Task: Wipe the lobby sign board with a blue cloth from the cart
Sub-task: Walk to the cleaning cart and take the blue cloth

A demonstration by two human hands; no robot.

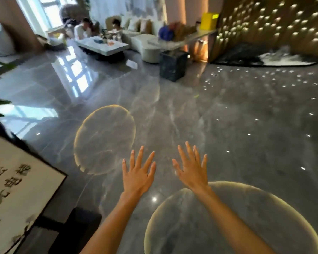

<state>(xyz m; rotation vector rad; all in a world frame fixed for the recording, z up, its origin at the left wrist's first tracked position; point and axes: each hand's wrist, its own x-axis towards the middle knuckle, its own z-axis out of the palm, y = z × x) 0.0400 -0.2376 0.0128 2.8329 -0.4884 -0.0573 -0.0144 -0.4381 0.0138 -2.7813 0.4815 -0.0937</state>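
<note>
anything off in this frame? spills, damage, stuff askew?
Nothing spilled or visibly damaged. The pale circles on the floor look like glossy-tile reflections or light, not puddles. Only oddity for the task: both hands, left and right, are spread and hold nothing; no blue cloth or cart in view. The sign board is at left.

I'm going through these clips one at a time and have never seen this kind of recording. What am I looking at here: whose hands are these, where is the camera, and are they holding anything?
There is no machine here. A person wears a wide-angle camera on the head, looking forward and down, so you see their own arms reaching out. The left hand and right hand are both spread flat with straight fingers, and neither has a grip on anything. Below them is a glossy grey lobby floor with round light patches. The white board with dark characters at the lower left is the sign board. No blue cloth or cart shows in this picture. Far back, people sit on sofas by a low white table.
</note>
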